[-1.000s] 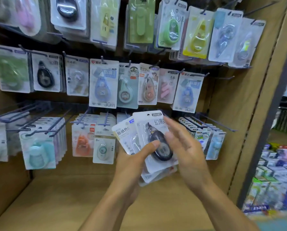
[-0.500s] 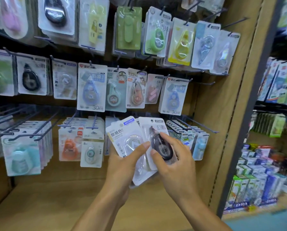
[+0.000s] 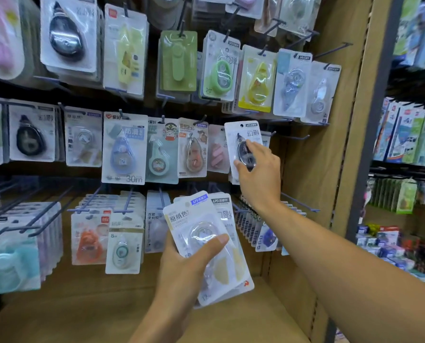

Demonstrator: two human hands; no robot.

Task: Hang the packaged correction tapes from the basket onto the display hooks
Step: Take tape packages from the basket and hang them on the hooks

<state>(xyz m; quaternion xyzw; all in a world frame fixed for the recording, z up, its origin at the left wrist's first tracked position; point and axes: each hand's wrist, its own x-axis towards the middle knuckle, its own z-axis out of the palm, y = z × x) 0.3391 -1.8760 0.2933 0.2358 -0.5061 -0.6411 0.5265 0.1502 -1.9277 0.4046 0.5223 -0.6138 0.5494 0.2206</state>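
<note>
Fingers of the right hand (image 3: 258, 169) pinch a black correction tape pack (image 3: 243, 147) by its blister, thumb low at the left edge, arm stretched up and forward to the middle row; the pack's hang hole sits near a hook (image 3: 294, 138) at the row's right end, whether threaded cannot be told. Just right of it lies bare wooden side panel (image 3: 313, 169). Lower down, the left hand (image 3: 181, 266) grips a fanned stack of packs (image 3: 206, 243), thumb across the top blister, in front of the crowded bottom row above the shelf floor (image 3: 83, 315).
</note>
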